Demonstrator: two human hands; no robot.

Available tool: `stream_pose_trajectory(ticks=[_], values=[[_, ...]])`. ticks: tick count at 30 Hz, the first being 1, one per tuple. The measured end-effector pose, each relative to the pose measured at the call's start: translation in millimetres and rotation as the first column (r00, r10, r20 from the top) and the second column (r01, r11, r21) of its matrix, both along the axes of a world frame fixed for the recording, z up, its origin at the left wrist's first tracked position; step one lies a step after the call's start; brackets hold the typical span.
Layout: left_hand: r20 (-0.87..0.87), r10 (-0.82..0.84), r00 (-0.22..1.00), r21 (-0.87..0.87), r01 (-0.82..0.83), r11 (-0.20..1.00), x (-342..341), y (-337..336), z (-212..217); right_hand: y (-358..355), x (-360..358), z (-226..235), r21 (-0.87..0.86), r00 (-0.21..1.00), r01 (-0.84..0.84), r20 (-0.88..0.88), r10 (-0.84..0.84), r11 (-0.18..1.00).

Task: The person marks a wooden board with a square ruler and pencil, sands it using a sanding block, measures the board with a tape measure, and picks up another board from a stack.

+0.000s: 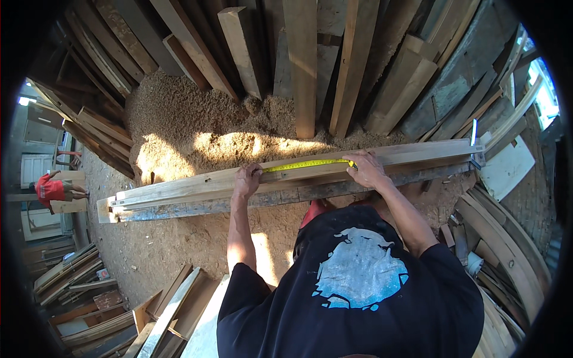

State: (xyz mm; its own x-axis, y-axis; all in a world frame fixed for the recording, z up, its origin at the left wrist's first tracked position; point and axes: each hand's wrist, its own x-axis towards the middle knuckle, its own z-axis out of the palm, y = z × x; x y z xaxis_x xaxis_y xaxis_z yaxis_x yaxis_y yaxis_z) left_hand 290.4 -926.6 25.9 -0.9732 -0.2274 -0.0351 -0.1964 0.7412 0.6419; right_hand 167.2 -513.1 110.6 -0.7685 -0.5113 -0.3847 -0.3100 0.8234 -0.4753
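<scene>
A yellow tape measure (304, 164) is drawn out along a long wooden beam (418, 153), its blade lying on the upper face. My left hand (248, 180) is closed at the blade's left end, on the beam. At the other end, my right hand (366, 169) has its fingers closed on the tape, where a small dark and yellow part shows at the fingertips. Most of what each palm covers is hidden. The beam lies with other long timber on a narrow, worn support (286, 197) in front of me.
Tall boards (301, 71) lean at the back behind a sawdust heap (179, 119). A metal clamp-like piece (475, 149) stands at the beam's right end. Lumber offcuts (170, 310) lie at lower left, curved boards (507, 232) at right. Far left is a person in red (51, 188).
</scene>
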Motion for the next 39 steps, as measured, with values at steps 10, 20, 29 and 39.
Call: stream_pose_trajectory(ticks=[10,20,29,39], values=[[0.002,-0.005,1.0,0.011,0.005,1.0,-0.4,0.2,1.4,1.7,0.9,-5.7,-0.014,1.0,0.011,0.004,-0.011,1.0],[0.077,0.027,0.997,0.026,-0.029,0.999,-1.0,3.6,7.1,1.3,1.6,-4.0,-0.002,1.0,0.01,-0.003,-0.01,1.0],[0.066,0.002,0.998,-0.006,-0.002,1.0,-2.0,1.8,5.2,1.8,1.3,-5.4,0.004,0.999,-0.016,-0.034,0.016,1.0],[0.056,0.034,0.998,0.024,-0.036,0.999,0.1,1.8,-1.6,0.7,1.0,-2.5,-0.003,0.999,-0.004,-0.032,0.004,1.0]])
